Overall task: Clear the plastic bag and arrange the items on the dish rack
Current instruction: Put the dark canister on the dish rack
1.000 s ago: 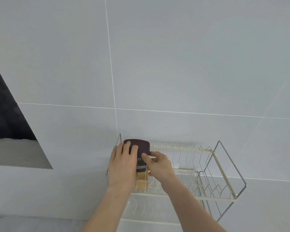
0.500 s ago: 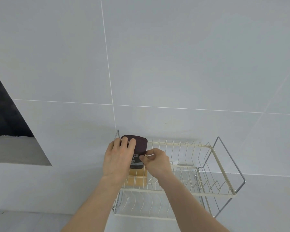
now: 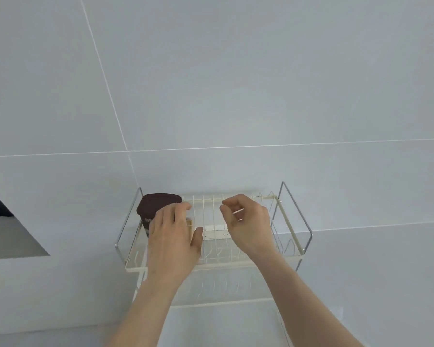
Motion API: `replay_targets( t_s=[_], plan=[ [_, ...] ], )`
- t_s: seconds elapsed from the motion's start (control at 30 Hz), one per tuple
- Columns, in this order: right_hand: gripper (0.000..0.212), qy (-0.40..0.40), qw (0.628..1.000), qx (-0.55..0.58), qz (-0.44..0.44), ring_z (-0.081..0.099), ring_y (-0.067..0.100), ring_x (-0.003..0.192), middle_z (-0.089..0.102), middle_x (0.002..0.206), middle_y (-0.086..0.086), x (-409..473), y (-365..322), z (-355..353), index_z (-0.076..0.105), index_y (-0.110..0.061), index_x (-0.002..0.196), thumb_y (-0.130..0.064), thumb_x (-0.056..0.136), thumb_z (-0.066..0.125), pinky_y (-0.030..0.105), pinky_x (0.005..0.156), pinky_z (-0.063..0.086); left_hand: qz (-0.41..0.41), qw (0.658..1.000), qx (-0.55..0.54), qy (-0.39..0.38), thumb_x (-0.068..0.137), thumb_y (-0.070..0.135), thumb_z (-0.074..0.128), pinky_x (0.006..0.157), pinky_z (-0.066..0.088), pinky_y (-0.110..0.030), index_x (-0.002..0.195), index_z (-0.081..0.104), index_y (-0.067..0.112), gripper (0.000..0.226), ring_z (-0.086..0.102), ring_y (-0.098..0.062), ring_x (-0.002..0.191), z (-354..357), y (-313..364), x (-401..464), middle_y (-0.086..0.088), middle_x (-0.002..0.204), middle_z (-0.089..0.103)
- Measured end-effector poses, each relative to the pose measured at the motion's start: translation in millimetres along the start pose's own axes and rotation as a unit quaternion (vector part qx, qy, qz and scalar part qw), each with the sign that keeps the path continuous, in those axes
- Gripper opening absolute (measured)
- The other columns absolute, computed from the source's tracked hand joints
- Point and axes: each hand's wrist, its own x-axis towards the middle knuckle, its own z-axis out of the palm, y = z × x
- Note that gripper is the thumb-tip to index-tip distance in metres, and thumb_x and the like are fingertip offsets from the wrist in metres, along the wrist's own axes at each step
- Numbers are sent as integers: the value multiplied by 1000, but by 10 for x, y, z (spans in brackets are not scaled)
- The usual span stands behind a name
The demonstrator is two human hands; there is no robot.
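Although only the head view is on offer, it shows the essentials: a two-tier dish rack of cream-coated wire with chrome side loops stands against a pale grey tiled wall, and a squat jar with a dark maroon rounded lid and a yellowish lower body sits upright at the far left end of the upper tier. The left hand lies spread and loose in front of the jar, fingers extended and closing on nothing; whether it touches the jar I cannot tell, since the palm hides the jar's lower half. The right hand hovers over the middle of the rack, loosely curled, its thumb and forefinger pinched together; a thin pale sliver shows by the fingers, but it may be only rack wire behind them. The plastic bag is not in sight. The jar is likely rigid, moderately heavy and smooth-sided, so it could skid or tip on the wires; I would grasp it around the body just under the lid, not by the lid alone.
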Motion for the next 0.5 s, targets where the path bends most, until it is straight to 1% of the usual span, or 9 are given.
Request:
replay_targets(
  t_s=[0.07, 0.13, 0.17, 0.23, 0.3, 0.33, 0.4, 0.47, 0.5],
  plan=[
    [8, 44, 998, 31, -17, 67, 5, 70, 72, 74, -14, -112, 37, -313, 73, -22, 85, -23, 91, 69, 18, 62, 54, 17, 997, -72, -3, 84, 30, 70, 93, 43, -30, 119, 55, 21, 39, 53, -19, 112, 69, 309, -172, 5, 117, 61],
    [13, 100, 993, 60, -23, 62, 8, 60, 69, 67, -12, -254, 136, -633, 71, -18, 78, -18, 91, 68, 14, 55, 48, 28, 990, -140, -19, 87, 30, 67, 88, 42, -22, 114, 57, 24, 29, 55, -8, 104, 162, 608, -409, 12, 110, 62],
    [17, 130, 989, 72, -17, 56, 8, 54, 64, 61, -10, -334, 219, -791, 69, -16, 73, -16, 91, 68, 15, 53, 45, 22, 983, -175, -42, 88, 31, 66, 84, 44, -19, 111, 57, 27, 25, 57, -2, 98, 221, 741, -546, 16, 105, 63],
    [26, 192, 978, 83, 3, 47, 11, 49, 55, 52, -4, -472, 460, -1088, 63, -12, 67, -16, 92, 68, 23, 52, 42, -5, 966, -234, -110, 89, 35, 64, 75, 47, -12, 105, 56, 34, 18, 63, 2, 89, 360, 977, -817, 22, 95, 66],
    [29, 237, 968, 71, 44, 46, 16, 49, 54, 52, 2, -587, 796, -1310, 60, -10, 65, -17, 93, 66, 31, 54, 43, -30, 947, -267, -174, 89, 37, 64, 69, 48, -10, 97, 56, 39, 12, 64, 1, 86, 543, 1145, -1063, 22, 87, 68],
    [29, 251, 964, 55, 72, 47, 16, 49, 55, 53, 0, -646, 989, -1389, 61, -11, 65, -19, 93, 66, 33, 55, 44, -46, 938, -281, -200, 89, 37, 65, 68, 48, -12, 93, 57, 39, 9, 64, 0, 86, 653, 1200, -1172, 22, 85, 68],
    [22, 255, 958, -1, 129, 55, 12, 53, 65, 64, -6, -755, 1398, -1491, 64, -15, 73, -23, 94, 64, 37, 60, 51, -92, 918, -303, -240, 88, 36, 66, 69, 51, -18, 90, 59, 38, 8, 65, 0, 86, 876, 1262, -1357, 22, 90, 69],
    [11, 213, 953, -79, 201, 66, 15, 71, 71, 95, -4, -873, 1802, -1539, 68, -19, 96, -28, 94, 64, 37, 71, 54, -146, 900, -303, -278, 86, 38, 68, 75, 53, -24, 95, 58, 39, 13, 65, 1, 91, 1087, 1280, -1525, 22, 101, 66],
    [20, 180, 948, -113, 237, 68, 19, 81, 69, 110, -1, -930, 1991, -1547, 67, -19, 111, -31, 94, 64, 37, 77, 52, -172, 890, -296, -301, 86, 41, 68, 79, 53, -26, 97, 57, 39, 16, 64, 2, 95, 1176, 1289, -1595, 22, 107, 63]
  ],
)
